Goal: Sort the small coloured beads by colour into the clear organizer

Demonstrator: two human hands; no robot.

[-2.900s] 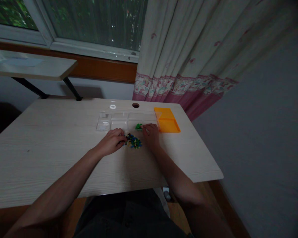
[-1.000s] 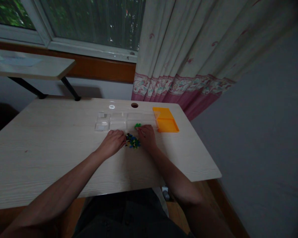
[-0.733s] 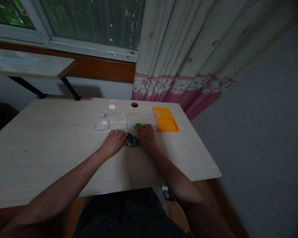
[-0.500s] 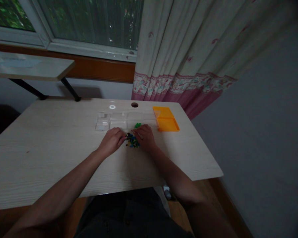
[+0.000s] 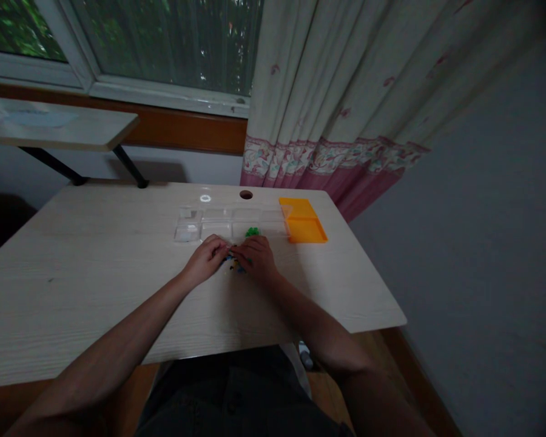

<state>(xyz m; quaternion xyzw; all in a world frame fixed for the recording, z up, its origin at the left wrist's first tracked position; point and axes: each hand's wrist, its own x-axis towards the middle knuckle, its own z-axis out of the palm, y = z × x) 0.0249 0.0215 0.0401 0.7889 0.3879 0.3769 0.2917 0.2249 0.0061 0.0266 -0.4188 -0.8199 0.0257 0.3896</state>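
Over a small heap of mixed blue, black, yellow and green pieces (image 5: 237,267) my two hands meet, fingertips almost touching. My left hand (image 5: 204,260) is closed in a pinch at the heap's left edge. From the right, my right hand (image 5: 258,260) reaches across the heap, its fingers also pinched together and covering much of it. Whatever sits between the fingertips is too small to name. Just beyond the hands lies a clear compartmented tray (image 5: 216,231). Green pieces (image 5: 252,232) are gathered in one of its near compartments.
A shallow orange tray (image 5: 308,232) touches or slightly underlies the clear tray's right end. The wooden table (image 5: 118,273) has a round cable hole (image 5: 246,195) near its back edge. A raised shelf (image 5: 64,124) stands at back left; a curtain (image 5: 318,121) hangs behind.
My right hand has shifted left and now covers more of the heap. Its fingertips have come up to those of my left hand, and more of the green pieces in the tray shows.
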